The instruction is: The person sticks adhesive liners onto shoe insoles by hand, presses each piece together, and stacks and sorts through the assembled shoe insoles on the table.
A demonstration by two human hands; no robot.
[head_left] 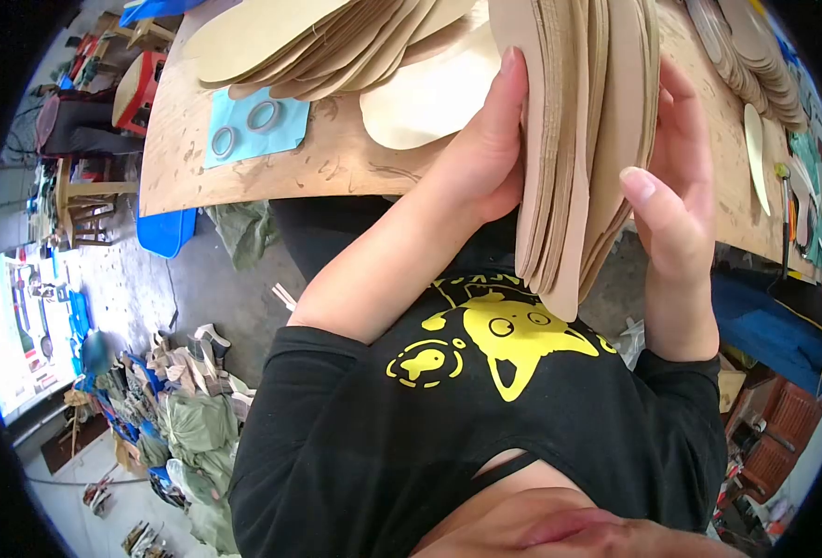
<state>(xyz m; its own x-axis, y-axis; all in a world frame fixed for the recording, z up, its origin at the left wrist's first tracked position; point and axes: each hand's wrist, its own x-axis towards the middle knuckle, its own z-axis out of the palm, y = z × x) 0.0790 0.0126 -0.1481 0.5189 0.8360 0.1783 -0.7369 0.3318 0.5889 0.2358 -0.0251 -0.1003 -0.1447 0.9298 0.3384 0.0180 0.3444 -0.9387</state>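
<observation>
A thick stack of beige shoe insoles (578, 139) stands on edge between my two hands, close to my chest. My left hand (490, 139) presses against its left side, thumb up along the outer insole. On the other side my right hand (676, 177) grips the stack, its thumb over the near face and its fingers behind, partly hidden. The lower ends of the insoles fan out unevenly. Another fanned pile of insoles (308, 46) lies on the wooden table (355, 172), and a pale loose insole (429, 102) rests beside it.
Two rolls of tape (263, 116) lie on a light blue sheet (290, 139) at the table's left. More insoles (746, 56) are piled at the right, near a single narrow insole (756, 158) and tools. A blue bin (166, 232) and heaped cloth (197, 428) are below left.
</observation>
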